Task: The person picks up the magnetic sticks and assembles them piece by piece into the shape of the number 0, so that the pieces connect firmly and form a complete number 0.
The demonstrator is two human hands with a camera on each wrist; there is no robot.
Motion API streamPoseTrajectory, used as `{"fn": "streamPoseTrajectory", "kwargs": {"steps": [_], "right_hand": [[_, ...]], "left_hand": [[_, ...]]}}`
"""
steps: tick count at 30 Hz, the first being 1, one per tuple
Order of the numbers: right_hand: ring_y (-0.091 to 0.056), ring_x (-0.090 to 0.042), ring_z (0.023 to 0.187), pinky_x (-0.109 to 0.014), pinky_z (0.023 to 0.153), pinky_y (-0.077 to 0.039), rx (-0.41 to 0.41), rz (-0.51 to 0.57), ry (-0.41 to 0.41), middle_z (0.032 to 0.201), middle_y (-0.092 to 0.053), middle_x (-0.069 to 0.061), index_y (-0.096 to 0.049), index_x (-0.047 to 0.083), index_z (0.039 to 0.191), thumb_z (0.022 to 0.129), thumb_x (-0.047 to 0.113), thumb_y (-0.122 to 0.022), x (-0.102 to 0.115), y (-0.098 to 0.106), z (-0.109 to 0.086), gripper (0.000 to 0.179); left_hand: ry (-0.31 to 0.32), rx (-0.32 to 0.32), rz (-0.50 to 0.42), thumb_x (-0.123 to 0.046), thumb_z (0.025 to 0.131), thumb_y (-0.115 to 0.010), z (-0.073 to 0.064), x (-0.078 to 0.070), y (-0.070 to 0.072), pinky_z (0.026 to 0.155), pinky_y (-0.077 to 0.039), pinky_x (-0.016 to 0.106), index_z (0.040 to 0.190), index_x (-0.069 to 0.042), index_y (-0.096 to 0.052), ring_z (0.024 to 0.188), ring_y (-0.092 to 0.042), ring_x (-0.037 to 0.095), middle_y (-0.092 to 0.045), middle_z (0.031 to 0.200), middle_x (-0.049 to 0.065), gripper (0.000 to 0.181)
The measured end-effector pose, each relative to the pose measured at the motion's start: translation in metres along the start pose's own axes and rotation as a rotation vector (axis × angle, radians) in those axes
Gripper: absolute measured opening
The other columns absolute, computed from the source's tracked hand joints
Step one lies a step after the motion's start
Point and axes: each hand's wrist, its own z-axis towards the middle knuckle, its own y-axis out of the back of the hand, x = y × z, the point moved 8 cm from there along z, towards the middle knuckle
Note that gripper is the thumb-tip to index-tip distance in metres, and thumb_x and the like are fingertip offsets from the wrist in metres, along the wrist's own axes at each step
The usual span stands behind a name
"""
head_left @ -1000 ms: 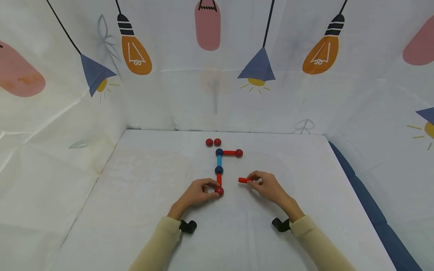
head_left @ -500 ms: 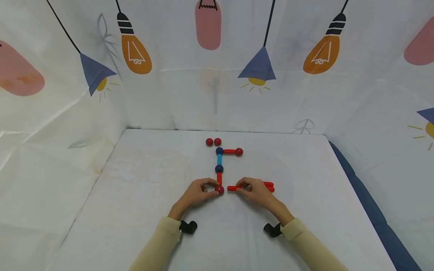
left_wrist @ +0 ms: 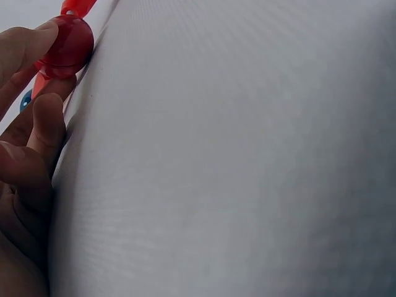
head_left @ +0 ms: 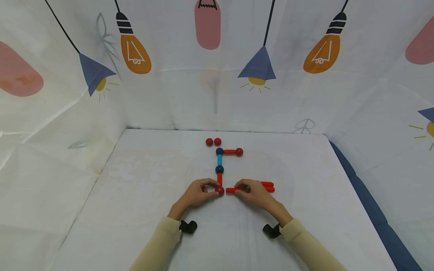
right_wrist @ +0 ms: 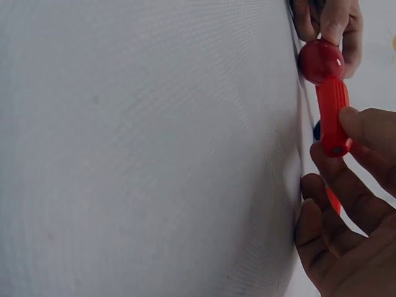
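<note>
My left hand (head_left: 200, 192) pinches a red ball (head_left: 219, 191) between thumb and fingers. This ball is the near end of a chain: a red rod (head_left: 219, 179) leads from it to a dark blue ball (head_left: 219, 169), then a light blue rod (head_left: 219, 160) to another dark blue ball (head_left: 219, 151). My right hand (head_left: 255, 194) pinches a loose red rod (right_wrist: 334, 117) lying crosswise, its left end right beside the held ball. In the right wrist view rod and ball (right_wrist: 322, 62) seem to meet; whether they touch I cannot tell.
From the far blue ball a red rod (head_left: 229, 152) runs right to a red ball (head_left: 239, 152). Two loose red balls (head_left: 213, 142) lie behind it. Two red rods (head_left: 270, 189) lie just beyond my right hand. A white board (head_left: 152, 162) lies beneath everything.
My right hand has moved left and nearer with its red rod, up to the held ball. Two red rods it covered now show. The left hand keeps its grip in place.
</note>
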Motion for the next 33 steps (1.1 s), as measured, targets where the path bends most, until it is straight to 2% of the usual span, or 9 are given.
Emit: {"fn": "streamPoseTrajectory", "kwargs": {"steps": [16, 23, 29, 33], "right_hand": [[-0.067, -0.015, 0.099, -0.030, 0.089, -0.058, 0.022, -0.001, -0.009, 0.108, -0.075, 0.003, -0.073, 0.014, 0.117, 0.095, 0.021, -0.076, 0.003, -0.006, 0.004, 0.023], [-0.065, -0.013, 0.099, -0.035, 0.091, -0.058, 0.091, -0.025, -0.021, 0.108, -0.073, 0.004, -0.072, 0.017, 0.115, 0.096, 0.023, -0.074, 0.004, -0.005, 0.008, 0.020], [-0.065, -0.011, 0.094, -0.027, 0.087, -0.057, 0.157, -0.048, -0.008, 0.103, -0.073, 0.004, -0.072, 0.012, 0.115, 0.098, 0.023, -0.072, 0.007, 0.004, 0.017, 0.020], [-0.065, -0.012, 0.094, -0.028, 0.087, -0.057, 0.165, -0.055, -0.001, 0.102, -0.073, 0.003, -0.072, 0.009, 0.115, 0.099, 0.025, -0.070, 0.007, 0.015, 0.027, 0.023]], "left_hand": [[0.015, -0.011, -0.016, -0.031, 0.091, -0.079, -0.003, -0.002, 0.001, 0.063, -0.046, 0.021, 0.119, -0.021, -0.074, 0.071, -0.055, 0.012, -0.072, 0.114, -0.003, 0.030], [0.021, -0.033, -0.004, -0.033, 0.091, -0.080, -0.001, -0.001, 0.001, 0.064, -0.047, 0.021, 0.118, -0.021, -0.074, 0.074, -0.056, 0.012, -0.073, 0.112, -0.004, 0.030], [0.033, -0.032, -0.011, -0.033, 0.091, -0.080, -0.001, -0.001, 0.001, 0.065, -0.047, 0.022, 0.117, -0.020, -0.074, 0.076, -0.056, 0.013, -0.073, 0.112, -0.002, 0.030], [0.042, -0.028, -0.011, -0.034, 0.091, -0.080, -0.001, -0.001, 0.002, 0.066, -0.047, 0.023, 0.117, -0.020, -0.074, 0.077, -0.056, 0.014, -0.072, 0.112, -0.003, 0.030]]}}
